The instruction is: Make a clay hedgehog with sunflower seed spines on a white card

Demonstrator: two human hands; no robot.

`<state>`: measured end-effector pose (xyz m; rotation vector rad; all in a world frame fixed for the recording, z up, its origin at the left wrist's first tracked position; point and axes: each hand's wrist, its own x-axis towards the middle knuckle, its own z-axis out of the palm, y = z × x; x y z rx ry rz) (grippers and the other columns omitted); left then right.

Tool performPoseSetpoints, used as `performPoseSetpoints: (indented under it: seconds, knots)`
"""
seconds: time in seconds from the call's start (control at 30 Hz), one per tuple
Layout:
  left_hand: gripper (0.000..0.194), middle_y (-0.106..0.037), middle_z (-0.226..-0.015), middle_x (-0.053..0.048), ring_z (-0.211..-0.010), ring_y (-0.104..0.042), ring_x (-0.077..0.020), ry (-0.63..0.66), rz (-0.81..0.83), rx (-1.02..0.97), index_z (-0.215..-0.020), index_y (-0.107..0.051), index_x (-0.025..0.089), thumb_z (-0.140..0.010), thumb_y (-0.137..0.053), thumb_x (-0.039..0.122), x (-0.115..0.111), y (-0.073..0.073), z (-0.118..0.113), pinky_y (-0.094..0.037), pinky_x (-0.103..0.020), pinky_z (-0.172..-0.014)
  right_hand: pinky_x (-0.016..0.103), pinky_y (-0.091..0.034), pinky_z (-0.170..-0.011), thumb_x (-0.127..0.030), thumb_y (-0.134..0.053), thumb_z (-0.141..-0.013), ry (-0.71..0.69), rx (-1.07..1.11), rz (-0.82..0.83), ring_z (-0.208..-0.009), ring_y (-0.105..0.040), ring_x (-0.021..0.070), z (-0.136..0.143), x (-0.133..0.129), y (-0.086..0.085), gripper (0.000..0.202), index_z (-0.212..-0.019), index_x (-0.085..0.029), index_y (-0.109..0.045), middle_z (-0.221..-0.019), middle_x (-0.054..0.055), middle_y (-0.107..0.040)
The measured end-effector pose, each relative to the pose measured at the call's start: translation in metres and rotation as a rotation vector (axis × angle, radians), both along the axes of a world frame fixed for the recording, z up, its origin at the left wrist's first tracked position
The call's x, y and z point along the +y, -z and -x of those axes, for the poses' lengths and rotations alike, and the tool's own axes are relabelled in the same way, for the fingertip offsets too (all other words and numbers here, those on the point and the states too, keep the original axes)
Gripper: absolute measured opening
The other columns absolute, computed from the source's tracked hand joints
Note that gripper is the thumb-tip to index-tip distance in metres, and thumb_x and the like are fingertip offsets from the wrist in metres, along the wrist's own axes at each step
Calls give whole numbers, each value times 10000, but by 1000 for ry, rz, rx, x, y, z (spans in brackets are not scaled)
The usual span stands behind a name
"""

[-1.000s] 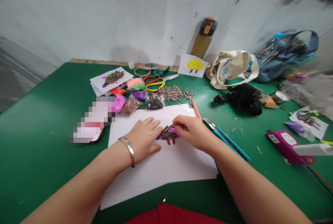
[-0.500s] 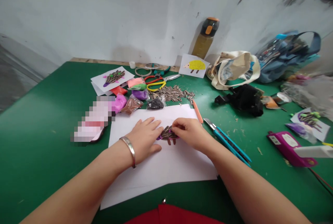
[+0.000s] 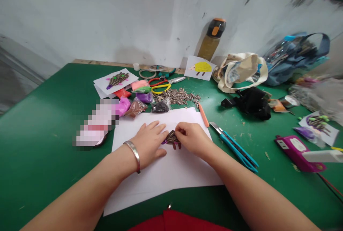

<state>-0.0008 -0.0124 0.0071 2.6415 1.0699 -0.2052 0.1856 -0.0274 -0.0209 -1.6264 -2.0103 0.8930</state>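
White sheets of paper (image 3: 150, 179) lie on the green table in front of me. On them is a small hedgehog figure (image 3: 170, 138) of striped sunflower seeds set in purple clay, with brown legs below. My left hand (image 3: 151, 141) rests flat on the paper with fingers spread, its fingertips at the figure's left end. My right hand (image 3: 190, 136) pinches at the figure's right side, thumb and index finger closed on a sunflower seed that the fingers mostly hide. The figure's right end is covered by this hand.
Beyond the paper are loose sunflower seeds (image 3: 178, 97), scissors (image 3: 162, 87) and bags of coloured clay (image 3: 136, 107). A blue utility knife (image 3: 235, 147) and an orange stick (image 3: 203, 115) lie to the right. A purple glue-gun-like device (image 3: 297, 154) sits farther right.
My right hand has shifted slightly left over the figure, its fingertips now covering more of the seeds. My left hand stays in place.
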Motion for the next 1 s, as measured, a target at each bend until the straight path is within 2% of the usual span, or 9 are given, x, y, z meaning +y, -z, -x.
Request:
performPoseSetpoints:
  seconds: [0.23, 0.37, 0.53, 0.7, 0.87, 1.0]
  knots:
    - [345, -505, -1253, -104, -1149, -414, -318, 4, 2, -21, -1089, -549, 195, -766, -618, 293, 0, 2, 1, -415, -454, -882, 218, -367, -539, -196, -499, -809, 58, 83, 61, -573, -560, 115, -13, 2, -8, 119, -745, -211, -599, -635, -24, -652]
    - [324, -522, -1216, -103, -1125, -427, -315, 7, -9, -24, -1064, -557, 192, -766, -622, 301, 0, 2, 2, -417, -454, -883, 231, -354, -551, -225, -509, -799, 86, 26, 29, -613, -543, 123, -21, 3, -14, 143, -692, -206, -603, -650, -16, -640]
    - [483, -514, -1238, -104, -1174, -402, -320, -1, 27, -27, -1221, -490, 199, -778, -629, 333, 0, 1, 1, -380, -474, -958, 226, -317, -530, -247, -495, -803, 41, -61, 65, -596, -536, 121, -15, 4, -8, 189, -648, -206, -595, -644, -9, -648]
    - [478, -501, -1271, -105, -1218, -376, -331, -9, 14, -40, -1209, -505, 210, -767, -639, 338, -1, 5, 2, -367, -495, -979, 228, -280, -518, -264, -489, -810, 46, -155, 25, -588, -528, 121, -10, 3, -4, 202, -652, -211, -603, -649, -7, -654]
    - [470, -504, -1268, -96, -1215, -380, -330, -11, -23, -43, -1191, -515, 215, -755, -637, 343, -1, 10, 4, -384, -484, -962, 226, -304, -537, -250, -479, -808, 45, -61, 55, -600, -527, 122, -15, 5, -6, 201, -648, -209, -594, -631, -13, -645]
    - [489, -495, -1293, -91, -1228, -372, -324, -3, -34, -43, -1192, -509, 205, -746, -645, 352, -1, 12, 5, -374, -474, -981, 234, -328, -573, -246, -499, -786, 130, -35, 0, -597, -501, 121, -21, 11, -6, 182, -636, -198, -592, -611, -19, -599]
